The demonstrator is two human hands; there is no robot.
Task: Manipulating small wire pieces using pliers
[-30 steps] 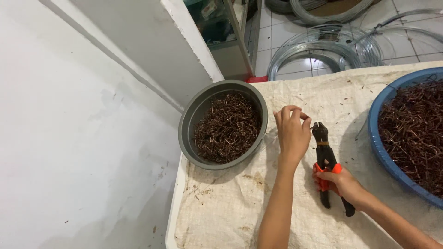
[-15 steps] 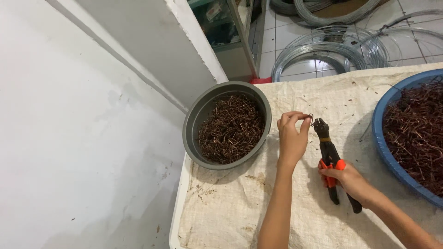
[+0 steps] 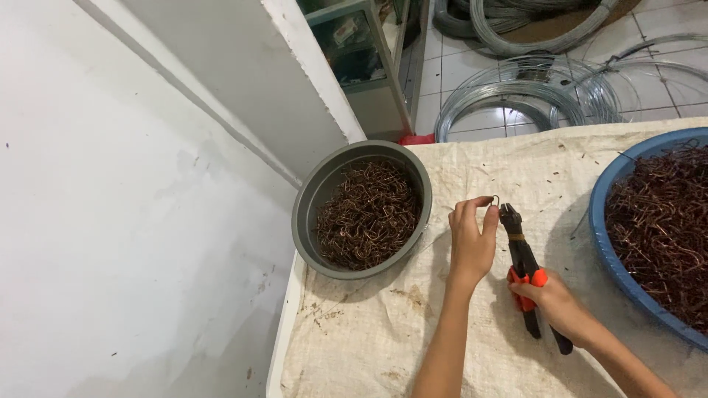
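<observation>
I see a rough woven cloth [image 3: 472,346] over the surface, a blue basin [image 3: 606,193] and grey bowl [image 3: 318,193] of tangled brown wire. My right hand [image 3: 554,304] grips dark pliers [image 3: 521,247]; left-hand [image 3: 472,237] fingers pinch a small hook [image 3: 495,199] beside the pliers' tip.

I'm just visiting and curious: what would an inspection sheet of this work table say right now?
Surface: table covered with stained pale woven sheet.
Job's things: small wire hook; pliers with black and orange handles.
Clutter: grey bowl and blue basin, both holding brown wire pieces; scattered bits on sheet.
Hands: left hand pinches the hook; right hand grips the pliers, their tip beside the hook.
Cables: wire coils on tiled floor.
Surroundings: white wall, cabinet.
</observation>
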